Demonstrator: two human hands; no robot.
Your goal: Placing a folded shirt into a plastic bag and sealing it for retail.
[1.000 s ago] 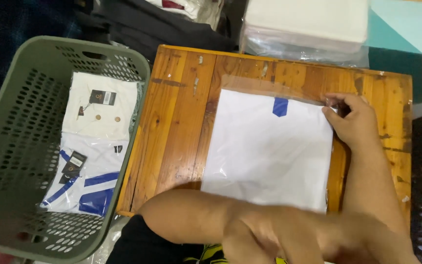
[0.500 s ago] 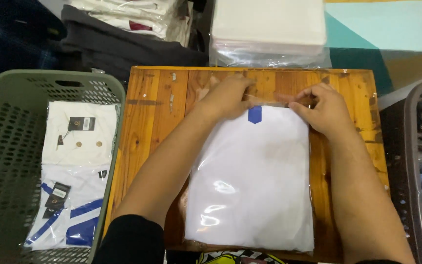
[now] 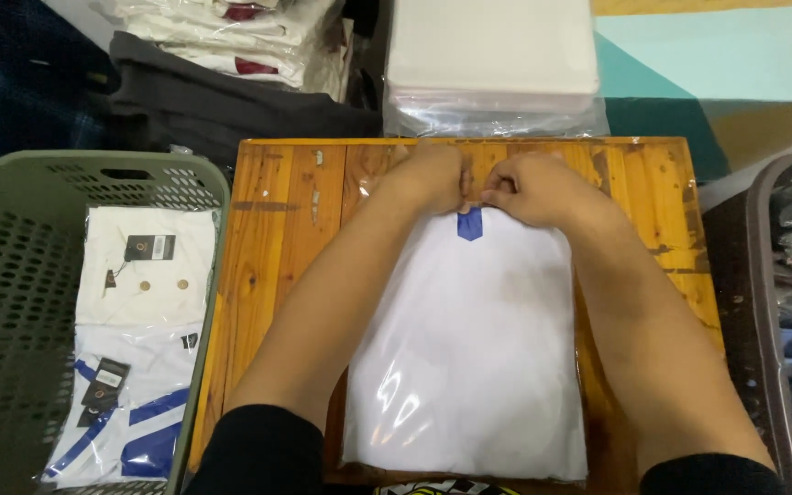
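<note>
You worked over a wooden table, its planks orange-brown and glossy. On it lay the bagged white garment — a flat rectangle in clear, shiny plastic, its far edge under your hands. To your left stood a green perforated basket holding two folded shirts, a white one with dark buttons and a white-and-blue one, each with a small black hang tag. Beyond the table sat a stack of white packages in clear film. Your left hand and right hand met at the bag's top edge, fingers curled narrow and pinching the plastic just above a small blue label.
</note>
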